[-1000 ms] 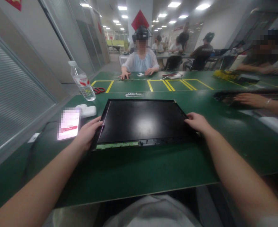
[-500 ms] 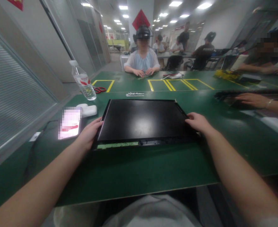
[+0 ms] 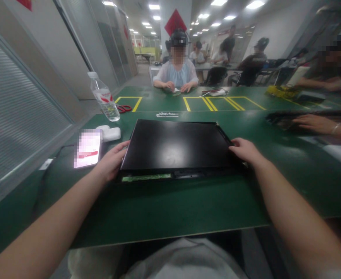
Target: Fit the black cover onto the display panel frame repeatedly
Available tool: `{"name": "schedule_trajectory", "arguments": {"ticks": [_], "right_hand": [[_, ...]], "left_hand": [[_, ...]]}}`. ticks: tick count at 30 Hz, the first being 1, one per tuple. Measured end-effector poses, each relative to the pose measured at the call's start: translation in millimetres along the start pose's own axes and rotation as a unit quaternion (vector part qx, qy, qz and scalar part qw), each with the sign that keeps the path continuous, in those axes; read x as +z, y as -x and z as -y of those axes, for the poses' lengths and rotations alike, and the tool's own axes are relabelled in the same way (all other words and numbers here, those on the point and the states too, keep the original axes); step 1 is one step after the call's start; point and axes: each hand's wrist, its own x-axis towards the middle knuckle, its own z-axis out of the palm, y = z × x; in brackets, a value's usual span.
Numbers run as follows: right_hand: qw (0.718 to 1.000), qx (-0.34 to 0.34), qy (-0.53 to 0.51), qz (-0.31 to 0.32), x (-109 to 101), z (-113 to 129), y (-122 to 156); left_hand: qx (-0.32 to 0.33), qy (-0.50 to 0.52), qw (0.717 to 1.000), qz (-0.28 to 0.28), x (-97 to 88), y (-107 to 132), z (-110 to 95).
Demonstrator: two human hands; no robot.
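A black flat screen panel [image 3: 176,145] lies on the green table [image 3: 170,205] in front of me, a green circuit strip [image 3: 146,178] showing along its near edge. My left hand [image 3: 111,161] grips the panel's left edge, fingers curled round it. My right hand [image 3: 245,150] holds the right edge near the far corner, fingers closed on the frame. The panel's near side looks slightly raised off the frame beneath.
A lit phone [image 3: 88,148] and a white case [image 3: 110,133] lie left of the panel. A water bottle [image 3: 104,97] and red scissors [image 3: 124,109] stand further back. A neighbour's hand [image 3: 314,123] rests at right. A person [image 3: 177,71] sits opposite, with others behind.
The panel has lifted a little at its near edge, with both hands staying on its sides. The person opposite has drawn both hands together.
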Motion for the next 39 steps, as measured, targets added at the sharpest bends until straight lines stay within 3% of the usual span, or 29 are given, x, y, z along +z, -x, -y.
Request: {"name": "schedule_trajectory", "arguments": {"ticks": [15, 24, 39], "right_hand": [[1.000, -0.003, -0.002, 0.001, 0, 1, 0], [1.000, -0.007, -0.020, -0.010, 0, -1, 0], [0.999, -0.005, -0.034, -0.010, 3, -4, -2]], "left_hand": [[0.038, 0.042, 0.998, 0.018, 1.1, 1, 0], [0.068, -0.011, 0.994, 0.080, -6.1, 3, 4], [0.107, -0.028, 0.989, 0.096, -9.3, -1, 4]]}}
